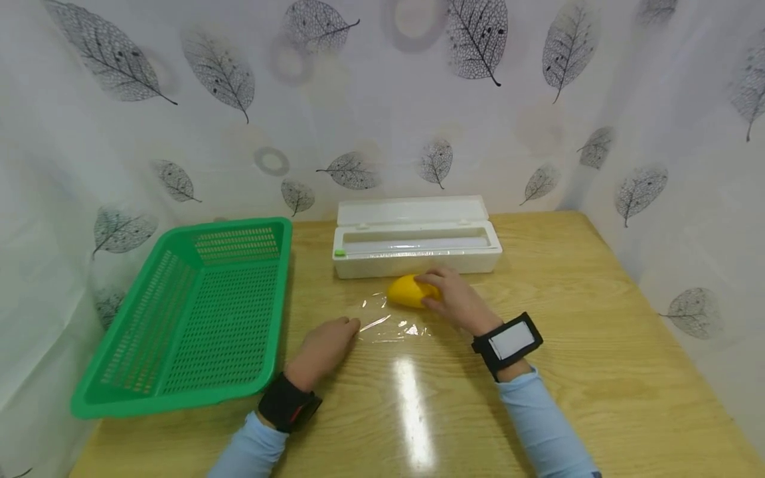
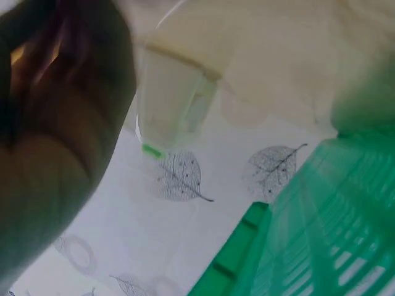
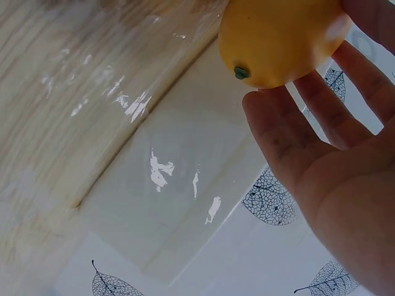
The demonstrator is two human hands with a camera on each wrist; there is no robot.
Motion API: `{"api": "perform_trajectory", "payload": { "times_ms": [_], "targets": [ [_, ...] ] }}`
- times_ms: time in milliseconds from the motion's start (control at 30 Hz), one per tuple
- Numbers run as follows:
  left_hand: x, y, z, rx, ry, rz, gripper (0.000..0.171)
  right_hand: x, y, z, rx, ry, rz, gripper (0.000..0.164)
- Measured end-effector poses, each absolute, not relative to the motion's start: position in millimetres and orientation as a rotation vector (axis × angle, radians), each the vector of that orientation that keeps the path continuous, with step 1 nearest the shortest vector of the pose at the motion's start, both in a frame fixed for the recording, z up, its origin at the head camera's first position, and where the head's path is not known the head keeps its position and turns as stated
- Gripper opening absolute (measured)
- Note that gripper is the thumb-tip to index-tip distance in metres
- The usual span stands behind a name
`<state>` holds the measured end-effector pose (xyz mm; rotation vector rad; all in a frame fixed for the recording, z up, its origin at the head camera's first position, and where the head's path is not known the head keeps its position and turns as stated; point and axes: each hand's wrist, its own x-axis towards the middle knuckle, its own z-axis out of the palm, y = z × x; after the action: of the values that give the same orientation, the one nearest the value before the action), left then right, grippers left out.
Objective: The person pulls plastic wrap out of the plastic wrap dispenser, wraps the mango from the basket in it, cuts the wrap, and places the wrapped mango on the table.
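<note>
My right hand (image 1: pixel 457 302) grips a yellow mango (image 1: pixel 408 292) by its right end, just in front of a white cling film box. The right wrist view shows the mango (image 3: pixel 281 40) with a small green stem nub, fingers and thumb around it. Clear cling film (image 1: pixel 397 328) lies wrinkled and shiny on the table beneath and in front of the mango. My left hand (image 1: pixel 325 348) pinches the film's left edge with bent fingers; in the left wrist view this hand (image 2: pixel 62 117) is dark and blurred.
The white cling film box (image 1: pixel 418 265) stands at the back with its lid up, a roll inside and a green slider on its left end. A large green plastic basket (image 1: pixel 277 318) sits at the left. A leaf-print curtain (image 1: pixel 382 119) hangs behind the wooden table (image 1: pixel 597 372).
</note>
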<state>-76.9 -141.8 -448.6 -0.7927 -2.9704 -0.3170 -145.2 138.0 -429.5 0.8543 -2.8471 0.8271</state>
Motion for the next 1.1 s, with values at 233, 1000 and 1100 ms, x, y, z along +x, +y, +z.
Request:
{"api": "perform_trajectory", "payload": {
  "times_ms": [233,1000,1100],
  "targets": [
    [-85.3,-121.5,-443.9,-0.720,-2.776,-0.048,0.017,-146.0,137.4,-429.8,0.855,-2.837,0.832,0.046],
    [-159.7,-33.6,-446.6,-0.859,-2.571,-0.408,0.016,-145.4,179.9,-428.8,0.718,-2.877,1.249,0.047],
    [-159.7,-32.1,-444.5,-0.919,-2.607,-0.210,0.018,-125.9,219.7,-422.8,0.782,-2.933,0.998,0.041]
  ]
}}
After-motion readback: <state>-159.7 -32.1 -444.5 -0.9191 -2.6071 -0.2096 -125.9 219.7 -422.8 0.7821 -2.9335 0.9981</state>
